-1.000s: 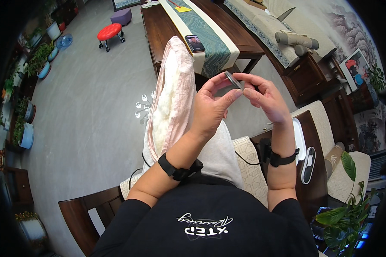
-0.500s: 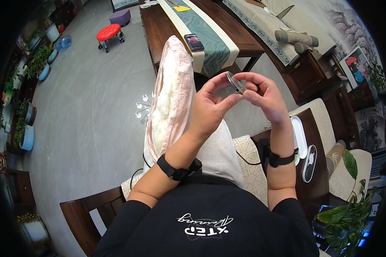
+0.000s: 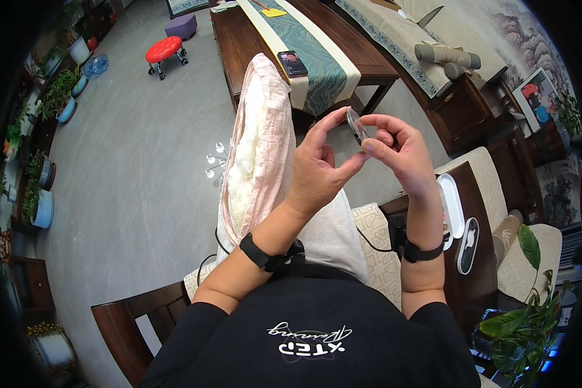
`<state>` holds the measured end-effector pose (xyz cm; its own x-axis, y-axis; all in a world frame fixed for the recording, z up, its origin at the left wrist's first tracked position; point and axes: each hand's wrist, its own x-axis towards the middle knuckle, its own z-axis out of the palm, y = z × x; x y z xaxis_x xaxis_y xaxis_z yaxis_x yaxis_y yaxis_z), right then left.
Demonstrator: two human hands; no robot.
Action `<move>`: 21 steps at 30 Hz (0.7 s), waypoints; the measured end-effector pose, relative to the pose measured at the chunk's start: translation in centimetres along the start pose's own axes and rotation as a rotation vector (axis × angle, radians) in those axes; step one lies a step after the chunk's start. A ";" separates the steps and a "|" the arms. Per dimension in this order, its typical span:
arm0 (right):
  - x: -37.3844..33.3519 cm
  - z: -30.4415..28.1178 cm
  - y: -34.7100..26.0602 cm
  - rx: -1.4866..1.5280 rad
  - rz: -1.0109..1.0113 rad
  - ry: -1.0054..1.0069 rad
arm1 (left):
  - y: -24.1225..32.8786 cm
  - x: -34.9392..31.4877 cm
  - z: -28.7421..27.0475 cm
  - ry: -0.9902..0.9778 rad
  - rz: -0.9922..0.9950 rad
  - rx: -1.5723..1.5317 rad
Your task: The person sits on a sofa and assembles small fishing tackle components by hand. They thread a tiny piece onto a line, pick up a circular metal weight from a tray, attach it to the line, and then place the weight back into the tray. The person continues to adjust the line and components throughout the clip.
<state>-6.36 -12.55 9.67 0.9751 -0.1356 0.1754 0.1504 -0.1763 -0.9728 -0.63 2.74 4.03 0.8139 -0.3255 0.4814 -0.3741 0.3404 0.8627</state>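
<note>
A small, flat round disc with a dark rim and a clear-looking face is held up in front of me, tilted nearly edge-on. My left hand grips its left edge between thumb and fingertips, the fingers curved in an arch. From the other side, my right hand pinches the disc with thumb and index finger, its other fingers curled in. What the disc contains cannot be made out. Left of my hands, a pale pink quilted cushion stands across my lap, its side gaping so that white stuffing shows.
A dark wooden table with a runner and a phone stands ahead. At my right, a white open case and an oval tray lie on a wooden surface. A red wheeled stool is far left.
The disc and both hands have shifted slightly to the right. My left thumb has moved a little, and the disc's tilt has changed slightly. The cushion stays in place.
</note>
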 end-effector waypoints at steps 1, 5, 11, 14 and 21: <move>-0.1 0.1 -0.1 -0.022 0.019 0.031 | -0.1 0.0 0.1 0.001 0.002 -0.004; -0.6 0.8 -0.8 -0.321 -0.070 0.133 | -1.0 -0.1 0.2 -0.003 0.027 -0.077; -1.1 2.3 -1.4 -0.620 -0.251 0.290 | -2.1 -0.1 0.7 0.035 0.098 -0.122; -1.1 2.4 -1.3 -0.633 -0.281 0.299 | -2.1 -0.2 0.7 0.024 0.060 -0.171; -1.2 1.6 -0.7 -0.588 -0.278 0.253 | -2.2 -0.1 0.4 -0.042 -0.049 -0.293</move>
<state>-7.39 -10.67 9.91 0.8345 -0.2190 0.5056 0.2067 -0.7261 -0.6558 -0.05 1.70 2.13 0.8062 -0.3821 0.4517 -0.1859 0.5613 0.8065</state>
